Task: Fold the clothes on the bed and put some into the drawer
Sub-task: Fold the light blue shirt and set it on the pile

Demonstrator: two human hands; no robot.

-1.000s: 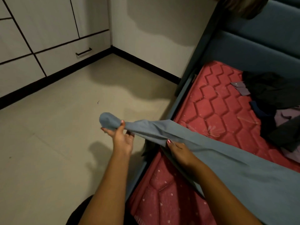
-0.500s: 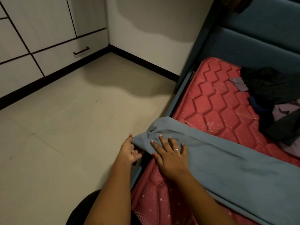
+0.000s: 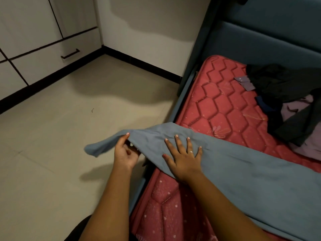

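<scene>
Since half a second ago the cloth point(image 3: 225, 164) has been drawn out: its end now hangs past the bed's point(image 3: 217, 105) side edge over the floor point(image 3: 52, 153), where before it was bunched at that edge. My left hand point(image 3: 125, 153) pinches it there, thumb on top and fingers curled beneath. My right hand point(image 3: 184, 160) stays flat on the cloth, fingers spread, pressing it onto the bed near that same edge. The hands sit close together, not touching.

I judge the task is at an early stage. This cloth is only being smoothed, with no fold in it that I can see. A pile point(image 3: 286, 101) of dark and lilac clothes lies loose toward the head of the bed, well apart from my hands. The drawer point(image 3: 52, 61) across the floor is closed.

The cloth's other end runs out of the frame's lower right, so I cannot tell what garment it is. The pile is dim and cut off at the right, and I cannot count its pieces. My left fingertips are partly hidden under the cloth.
</scene>
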